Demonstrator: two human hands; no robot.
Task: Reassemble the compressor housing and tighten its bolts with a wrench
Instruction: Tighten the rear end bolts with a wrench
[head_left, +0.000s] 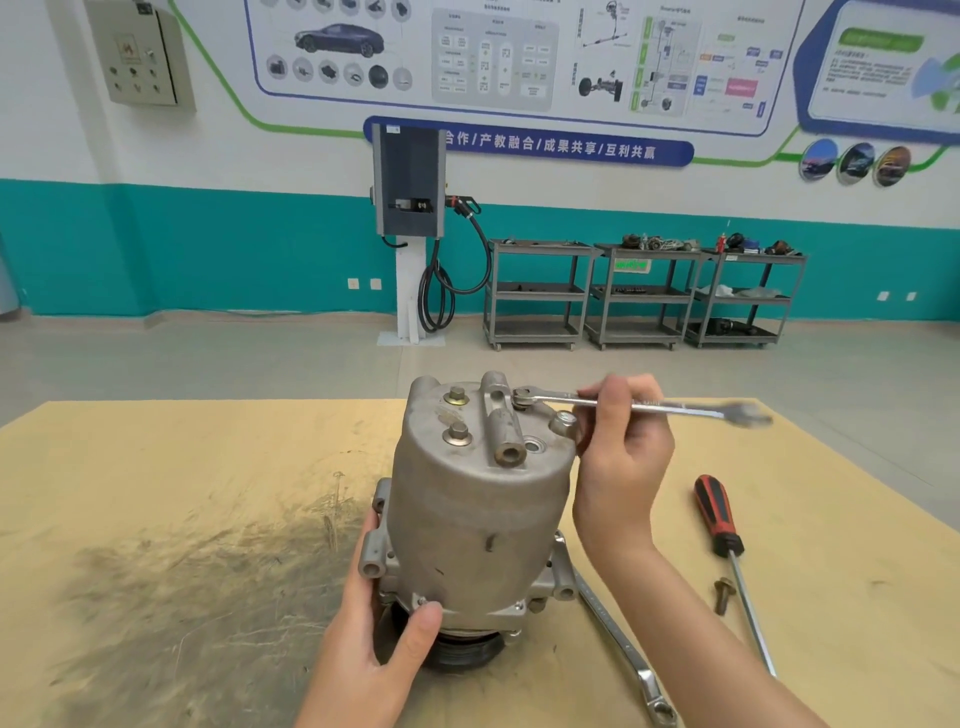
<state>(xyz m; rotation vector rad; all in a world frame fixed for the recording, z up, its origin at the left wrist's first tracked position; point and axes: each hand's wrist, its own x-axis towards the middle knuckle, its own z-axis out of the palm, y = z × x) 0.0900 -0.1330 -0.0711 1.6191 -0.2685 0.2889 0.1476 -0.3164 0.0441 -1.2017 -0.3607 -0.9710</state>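
The compressor housing stands upright; the left hand grips its base, the right hand holds a wrench, apparently on a top bolt.

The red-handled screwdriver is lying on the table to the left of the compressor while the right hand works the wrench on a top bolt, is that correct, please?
Not quite: the head view shows the red-handled screwdriver lying on the table to the right of the compressor. The right hand does work the wrench on a top bolt.

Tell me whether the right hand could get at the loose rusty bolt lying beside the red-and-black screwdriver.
Probably yes, once free: the loose rusty bolt lies uncovered on the board, but the right hand holds the silver wrench.
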